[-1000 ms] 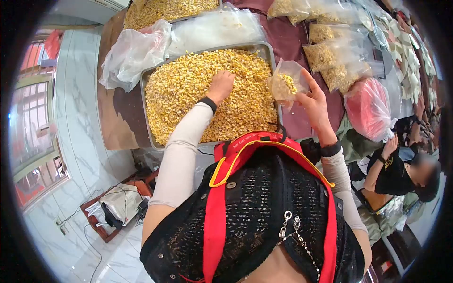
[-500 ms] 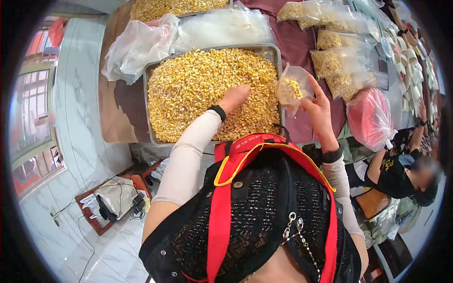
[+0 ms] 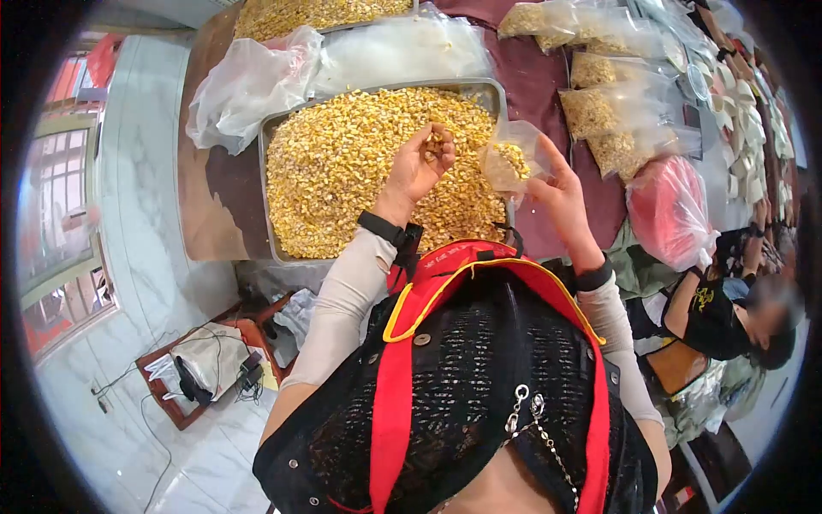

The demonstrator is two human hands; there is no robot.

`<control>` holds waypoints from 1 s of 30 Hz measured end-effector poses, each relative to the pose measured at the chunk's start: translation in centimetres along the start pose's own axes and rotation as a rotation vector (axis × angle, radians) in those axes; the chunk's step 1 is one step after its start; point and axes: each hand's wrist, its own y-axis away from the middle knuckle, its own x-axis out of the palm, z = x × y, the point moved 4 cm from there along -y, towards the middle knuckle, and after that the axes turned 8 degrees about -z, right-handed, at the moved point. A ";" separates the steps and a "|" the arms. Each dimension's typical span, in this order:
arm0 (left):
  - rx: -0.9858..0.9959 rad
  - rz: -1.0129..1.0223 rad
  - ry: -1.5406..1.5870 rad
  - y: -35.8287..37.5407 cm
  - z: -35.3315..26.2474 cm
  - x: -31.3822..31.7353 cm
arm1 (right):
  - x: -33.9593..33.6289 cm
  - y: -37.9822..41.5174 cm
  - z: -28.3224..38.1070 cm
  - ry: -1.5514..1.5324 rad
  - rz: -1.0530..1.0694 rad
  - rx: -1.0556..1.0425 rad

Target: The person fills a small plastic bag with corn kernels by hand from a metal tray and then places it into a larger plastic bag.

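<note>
A wide metal tray [image 3: 265,201] is heaped with yellow kernels [image 3: 342,163] that look like corn. Above the heap, my left hand [image 3: 419,169] is raised palm up, its fingers curled around some kernels. My right hand [image 3: 561,197] grips a small clear plastic bag [image 3: 507,163] at the tray's right edge, thumb and fingers on its side. Some yellow kernels lie inside the bag, and its mouth faces my left hand.
Several filled clear bags [image 3: 591,116] lie at the right of the table. A red bundle in clear plastic [image 3: 668,210] is nearer. Crumpled plastic [image 3: 253,90] and flat bags [image 3: 402,56] lie behind the tray, before a second tray [image 3: 321,27]. A person [image 3: 719,313] sits at right.
My left hand has lifted out of the heap and turned palm up with kernels in it. My right hand has brought the bag slightly left, over the tray's edge.
</note>
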 end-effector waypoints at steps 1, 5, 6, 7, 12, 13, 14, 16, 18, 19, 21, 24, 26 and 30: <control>-0.008 0.042 -0.019 0.1 0.1 1.1 | 0.1 0.1 -0.1 0.026 0.008 0.022; 0.022 0.219 -0.101 2.0 0.7 7.9 | 0.0 0.0 -1.6 0.049 0.014 0.008; 0.042 0.328 -0.109 2.4 0.9 9.5 | 0.2 0.1 -1.3 0.028 0.008 -0.052; 0.069 0.305 -0.142 2.8 1.2 10.8 | 0.2 0.4 -1.0 0.046 0.040 0.028; 0.317 0.250 -0.434 2.3 3.0 12.8 | 0.5 1.0 -0.6 -0.068 0.047 0.018; 0.368 0.275 -0.497 2.2 3.4 13.0 | 0.5 1.1 -0.6 -0.114 0.058 0.021; 0.419 0.298 -0.559 2.2 3.7 13.1 | 0.3 1.1 -0.7 -0.114 0.055 0.021; 0.427 0.246 -0.613 2.0 4.1 12.6 | 0.3 1.0 -0.8 -0.063 0.067 0.029; 0.484 0.209 -0.512 1.8 3.9 12.4 | 0.4 1.0 -0.7 -0.070 0.067 0.020; 0.486 0.208 -0.513 1.7 3.8 12.4 | 0.5 1.0 -0.6 -0.076 0.066 0.012; 0.454 0.257 -0.430 1.9 3.3 12.6 | 0.7 1.1 -0.3 -0.079 0.062 0.022; 0.481 0.306 -0.455 2.2 3.0 12.9 | 0.8 0.9 -0.4 -0.087 0.064 0.035; 0.482 0.287 -0.496 2.3 3.1 13.1 | 0.8 0.8 -0.9 -0.092 0.071 0.038; 0.516 0.298 -0.652 2.4 3.1 13.2 | 0.8 0.7 -1.2 -0.059 0.066 0.025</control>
